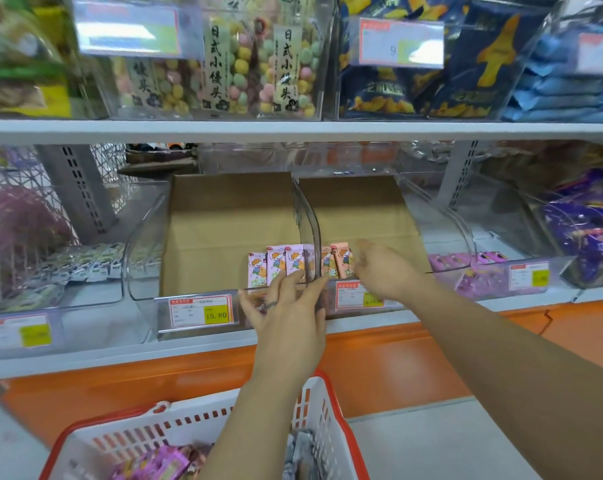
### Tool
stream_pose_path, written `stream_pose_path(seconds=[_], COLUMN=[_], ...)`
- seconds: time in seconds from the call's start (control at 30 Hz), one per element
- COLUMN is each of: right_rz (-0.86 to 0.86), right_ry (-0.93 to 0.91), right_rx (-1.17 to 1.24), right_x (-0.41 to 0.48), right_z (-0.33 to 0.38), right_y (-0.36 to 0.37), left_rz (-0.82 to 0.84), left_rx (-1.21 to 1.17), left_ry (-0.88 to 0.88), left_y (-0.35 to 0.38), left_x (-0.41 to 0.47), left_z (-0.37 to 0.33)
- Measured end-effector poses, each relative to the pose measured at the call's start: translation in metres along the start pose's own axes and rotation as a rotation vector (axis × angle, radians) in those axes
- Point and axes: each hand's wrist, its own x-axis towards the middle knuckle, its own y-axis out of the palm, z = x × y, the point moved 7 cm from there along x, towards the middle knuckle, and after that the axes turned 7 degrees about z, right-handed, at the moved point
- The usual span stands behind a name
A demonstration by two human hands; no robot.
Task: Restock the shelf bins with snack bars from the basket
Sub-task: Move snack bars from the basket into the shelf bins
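The left hand [286, 306] is spread, fingers fanned over the front lip of the clear divider [310, 237] between two shelf bins; it grips nothing. The right hand [379, 268], right of the divider, is loosely cupped with fingers half curled beside the bars; whether it touches one cannot be told.

Nearest, below the divider: one white basket [196, 424] with a red rim, holding pink-wrapped packs [154, 465] in its left part; their count is unclear.

At the divider: three pink snack bars [276, 265] stand upright to its left, two orange-pink bars [338, 261] to its right. Each bin is backed by brown cardboard [224, 223]. Two price tags [201, 311] flank the divider's base.

Beyond: a white shelf [293, 128] above the divider carries bins of pastel ball snacks [244, 67] and dark blue bags [466, 64]
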Motion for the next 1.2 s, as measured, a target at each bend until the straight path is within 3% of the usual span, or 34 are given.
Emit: stream_pose_path(seconds=[0.1,0.2,0.27,0.37,0.47,0.6,0.83,1.03,1.2], right_rz=[-0.332,-0.457,-0.354,-0.027,0.26,0.459,0.391,0.31,0.302], right_ry=[-0.122,-0.296,-0.334,-0.324,-0.243,-0.125,0.014,0.027,-0.047], right_rx=[0.106,0.237,0.247,0.098,0.1,0.023,-0.135,-0.217,-0.227], right_x=[-0.038,-0.079,-0.09,-0.086,-0.083,-0.091,-0.082,-0.08,-0.081], right_z=[0.007,0.025,0.036,0.05,0.049,0.025,-0.015,-0.013,-0.013], right_y=[-0.006,0.009,0.032,0.084,0.141,0.2,0.236,0.239,0.235], left_rz=[-0.011,0.028,0.103,0.201,0.296,0.39,0.578,0.751,0.846], left_rx=[-0.049,-0.204,-0.323,-0.364,-0.351,-0.332,-0.215,-0.192,-0.31], left_ry=[0.022,0.102,0.12,0.043,-0.067,-0.207,-0.361,-0.245,-0.183], left_y=[-0.015,-0.031,-0.038,-0.034,-0.011,0.03,0.108,0.156,0.164], left_x=[-0.009,-0.019,-0.028,-0.049,-0.075,-0.11,-0.155,-0.173,-0.18], left_z=[-0.003,-0.001,0.008,0.04,0.083,0.135,0.199,0.19,0.174])
